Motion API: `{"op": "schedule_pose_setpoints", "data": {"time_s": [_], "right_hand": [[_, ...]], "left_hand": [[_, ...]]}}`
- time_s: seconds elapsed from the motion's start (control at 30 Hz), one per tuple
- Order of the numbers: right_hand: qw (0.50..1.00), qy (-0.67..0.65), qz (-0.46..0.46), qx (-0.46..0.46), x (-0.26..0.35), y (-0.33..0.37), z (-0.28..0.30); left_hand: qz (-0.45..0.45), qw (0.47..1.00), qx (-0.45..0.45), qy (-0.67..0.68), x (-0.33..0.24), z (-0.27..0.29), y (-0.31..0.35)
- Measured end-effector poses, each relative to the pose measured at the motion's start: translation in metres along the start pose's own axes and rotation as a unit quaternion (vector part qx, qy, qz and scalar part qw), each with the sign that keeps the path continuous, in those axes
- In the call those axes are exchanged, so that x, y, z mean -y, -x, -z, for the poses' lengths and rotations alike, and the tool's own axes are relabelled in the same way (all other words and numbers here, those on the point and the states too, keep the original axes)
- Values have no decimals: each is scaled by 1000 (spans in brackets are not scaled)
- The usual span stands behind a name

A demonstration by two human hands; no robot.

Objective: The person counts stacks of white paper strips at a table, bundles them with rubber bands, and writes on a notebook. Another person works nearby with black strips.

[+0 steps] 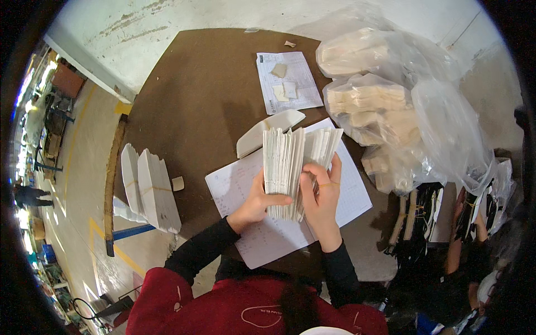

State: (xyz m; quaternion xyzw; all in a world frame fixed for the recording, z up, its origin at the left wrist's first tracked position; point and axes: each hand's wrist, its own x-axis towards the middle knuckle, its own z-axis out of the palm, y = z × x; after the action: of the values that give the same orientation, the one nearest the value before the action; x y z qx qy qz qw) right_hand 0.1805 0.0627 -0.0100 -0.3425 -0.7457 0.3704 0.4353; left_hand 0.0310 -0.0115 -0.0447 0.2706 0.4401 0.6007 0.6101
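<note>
The left hand (pixel 258 204) clasps a thick stack of thin white card-like strips (pixel 283 164); the right hand (pixel 322 195) holds its fanned side, above an open white paper notebook (pixel 352 190).

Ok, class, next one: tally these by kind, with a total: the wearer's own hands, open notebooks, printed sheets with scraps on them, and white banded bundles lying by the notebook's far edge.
Wearer's own hands: 2 (left hand, right hand)
Open notebook: 1
Printed sheet with scraps: 1
White banded bundle: 1
Total: 5
</note>
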Motion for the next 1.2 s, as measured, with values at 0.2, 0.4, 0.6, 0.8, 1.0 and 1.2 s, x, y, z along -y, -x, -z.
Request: {"op": "schedule_pose_setpoints", "data": {"time_s": [0.2,0.4,0.6,0.8,1.0,1.2], "right_hand": [[1000,-16,8,-4,6,-2,-2],[999,-41,5,7,1,-1,-2],[999,20,-37,32,-3,5,-5],[992,-30,-91,79,3,1,-5],[994,-103,31,-16,2,8,-21],[982,-168,-88,-2,19,5,8]], "left_hand": [[-9,1000,-1,1,2,4,1],[-22,1000,-10,11,1,1,2],[2,1000,12,14,11,8,0],[-34,999,-19,30,24,21,-2],[17,997,-63,50,38,47,-5],[2,994,-20,110,18,22,-5]]}}
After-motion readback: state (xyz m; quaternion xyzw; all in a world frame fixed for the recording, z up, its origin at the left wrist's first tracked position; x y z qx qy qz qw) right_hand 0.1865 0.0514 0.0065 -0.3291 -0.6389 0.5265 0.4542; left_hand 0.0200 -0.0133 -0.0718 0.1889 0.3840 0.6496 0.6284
